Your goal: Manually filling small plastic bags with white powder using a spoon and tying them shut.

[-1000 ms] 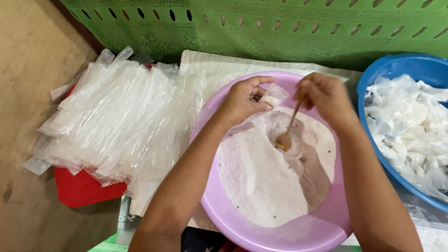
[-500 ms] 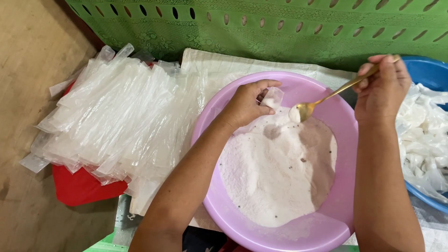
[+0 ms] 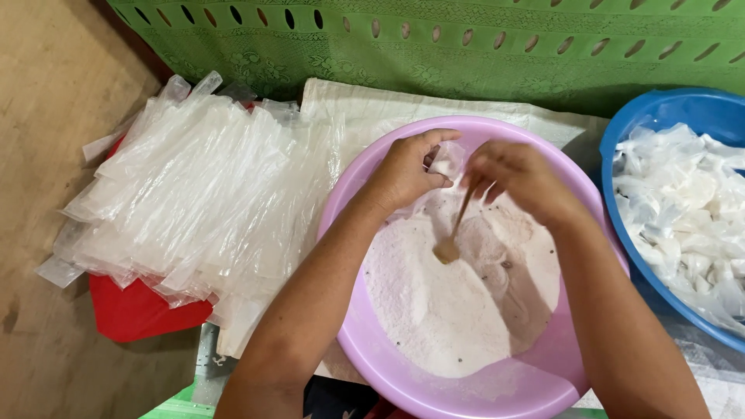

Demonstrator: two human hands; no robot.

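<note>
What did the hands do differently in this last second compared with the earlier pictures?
The right hand swung the spoon back down from beside the blue basin, where it was lifted with a heap, into the pale powder of the pink basin. The left hand kept pinching the small clear bag. The stack of bags stayed put.

right hand (image 3: 508,174) motion-blurred, blue basin (image 3: 667,116) cut off at edge
</note>
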